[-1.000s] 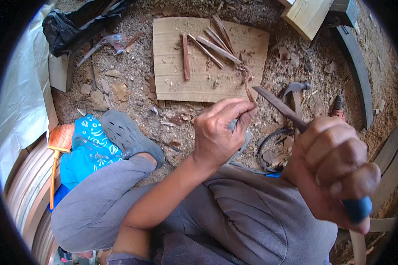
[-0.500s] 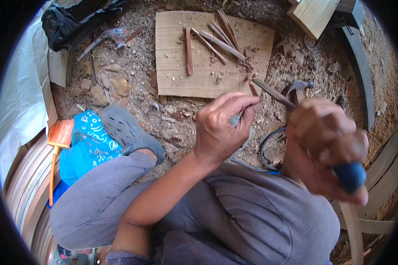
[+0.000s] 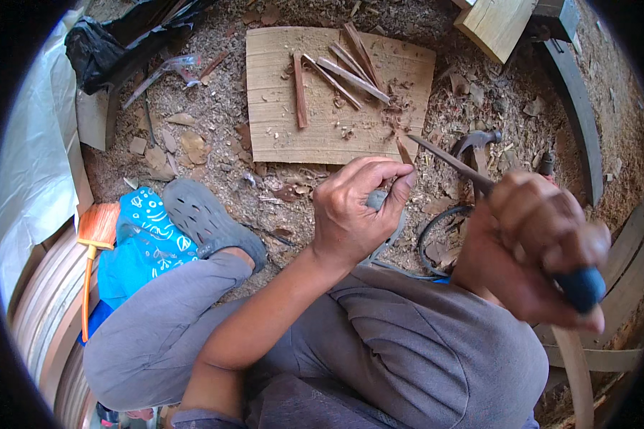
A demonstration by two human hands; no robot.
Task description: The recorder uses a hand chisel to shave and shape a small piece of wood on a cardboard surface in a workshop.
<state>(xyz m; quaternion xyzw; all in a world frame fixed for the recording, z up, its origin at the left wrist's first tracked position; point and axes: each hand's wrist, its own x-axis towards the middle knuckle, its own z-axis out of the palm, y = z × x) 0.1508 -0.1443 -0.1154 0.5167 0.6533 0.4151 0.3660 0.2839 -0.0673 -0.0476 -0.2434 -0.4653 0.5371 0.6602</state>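
Note:
My left hand [image 3: 358, 207] is closed above the ground in the middle. Between its thumb and forefinger a slim reddish-brown wooden stick [image 3: 403, 151] pokes out, its tip pointing away from me; the rest is hidden in the fist. My right hand [image 3: 540, 232], slightly blurred, is wrapped round the blue handle [image 3: 582, 287] of a tool. Its long, narrow dark blade [image 3: 454, 164] slants up and left, its end beside the stick's tip. Whether it is a file or a knife I cannot tell. Beyond my hands, several wooden sticks [image 3: 350, 75] and shavings lie on a flat wooden board [image 3: 279, 146].
A hammer [image 3: 477, 146] lies right of the board, a dark cable loop [image 3: 426, 239] below it. Wood blocks [image 3: 497, 28] stand far right. At left are an orange brush [image 3: 99, 225], a blue printed cloth [image 3: 143, 236] and my grey clog [image 3: 207, 214]. Shavings and dry leaves cover the ground.
My right hand has moved slightly right and down with the tool, and the blade has turned to look narrower. My left hand still pinches the stick, nearly in place.

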